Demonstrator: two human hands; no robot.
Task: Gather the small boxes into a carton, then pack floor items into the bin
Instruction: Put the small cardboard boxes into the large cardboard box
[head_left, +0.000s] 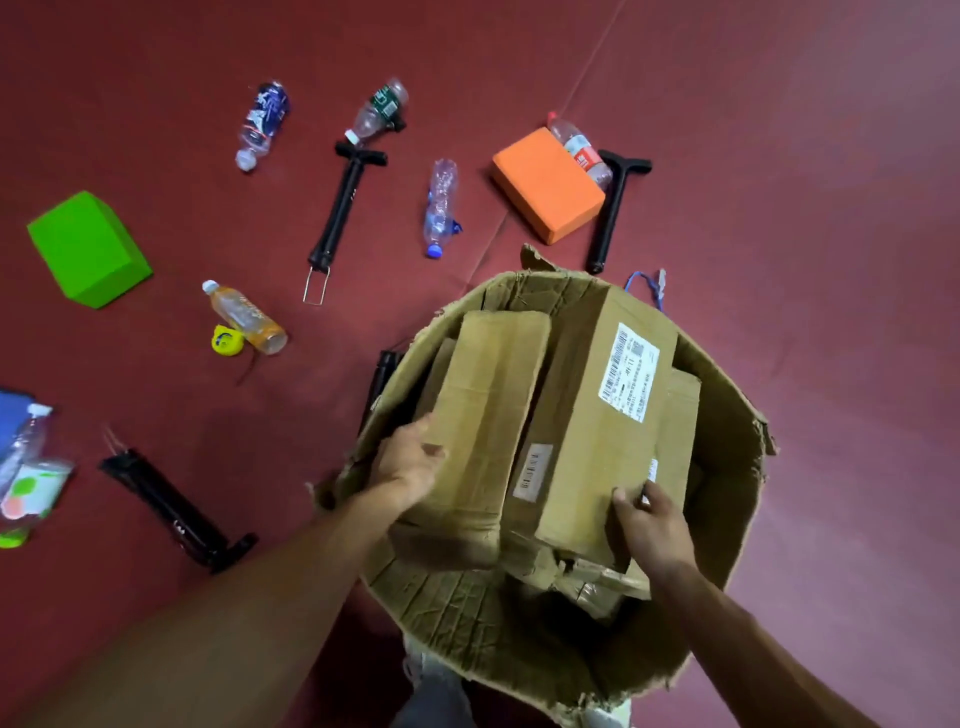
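Here, in the head view, the left hand (410, 460) grips the near edge of a plain box (488, 405), and the right hand (652, 525) curls its fingers on a labelled box (587, 415). Both boxes lie side by side inside the torn carton (727, 509). A clear bottle (441, 208) and an orange block (548, 184) lie on the floor (779, 156) beyond.

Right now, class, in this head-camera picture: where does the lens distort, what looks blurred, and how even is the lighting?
Head view: wide-angle stretch enlarges the left forearm; the white label's print is too soft to read; the floor looks paler at right; the orange block's shadow is soft.
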